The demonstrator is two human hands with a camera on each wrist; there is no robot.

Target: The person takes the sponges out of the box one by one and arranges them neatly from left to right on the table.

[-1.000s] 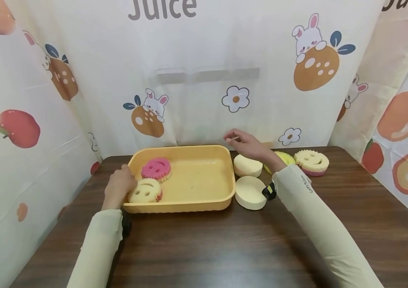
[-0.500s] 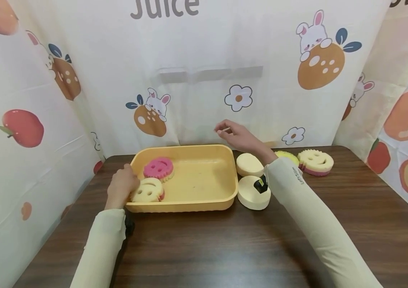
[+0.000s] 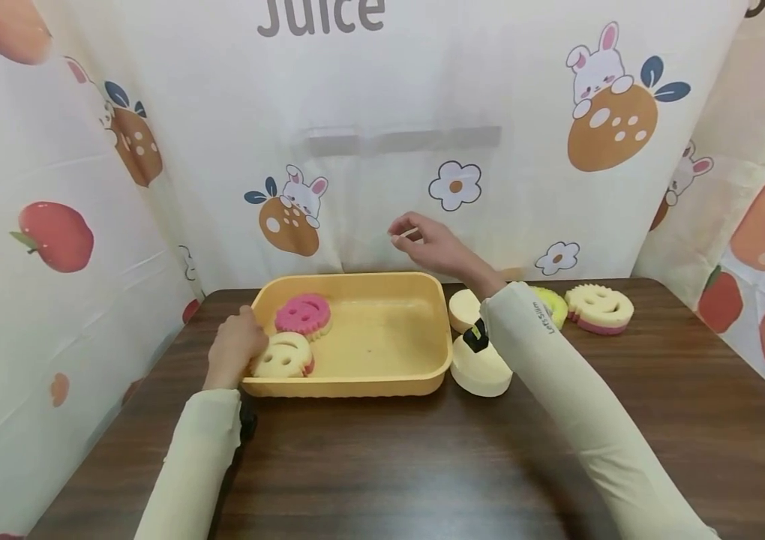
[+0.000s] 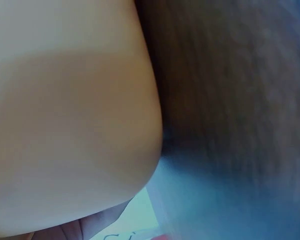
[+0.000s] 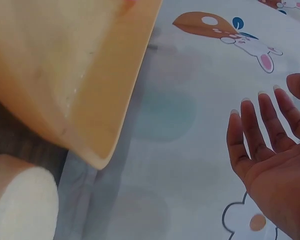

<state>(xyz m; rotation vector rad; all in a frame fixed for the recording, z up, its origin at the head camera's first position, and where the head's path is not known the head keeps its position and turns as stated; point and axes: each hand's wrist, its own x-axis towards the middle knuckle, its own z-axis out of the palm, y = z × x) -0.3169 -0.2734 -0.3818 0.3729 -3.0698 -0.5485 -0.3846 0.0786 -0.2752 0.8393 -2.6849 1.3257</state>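
Note:
My left hand (image 3: 237, 346) grips the left rim of a yellow plastic tray (image 3: 349, 387). In the left wrist view the tray's wall (image 4: 80, 125) fills much of the picture, hiding most of that hand. Inside the tray's left end lie a pink smiley-face sponge (image 3: 303, 313) and a cream smiley-face sponge (image 3: 283, 355) with a pink underside. My right hand (image 3: 431, 241) hovers above the tray's back right corner. Its fingers (image 5: 265, 117) are relaxed and slightly bent, with nothing in them in the right wrist view.
Right of the tray sit two round cream sponges, a front one (image 3: 481, 371) and a back one (image 3: 465, 309), partly behind the right arm. Farther right are a yellow sponge (image 3: 551, 306) and another cream-and-pink smiley sponge (image 3: 600, 306). A printed curtain (image 3: 382, 90) stands behind the brown table (image 3: 382, 465).
My right hand has moved left and up, from over the round sponges toward the tray's back right corner. My left hand stays on the rim. The whole view has shifted slightly.

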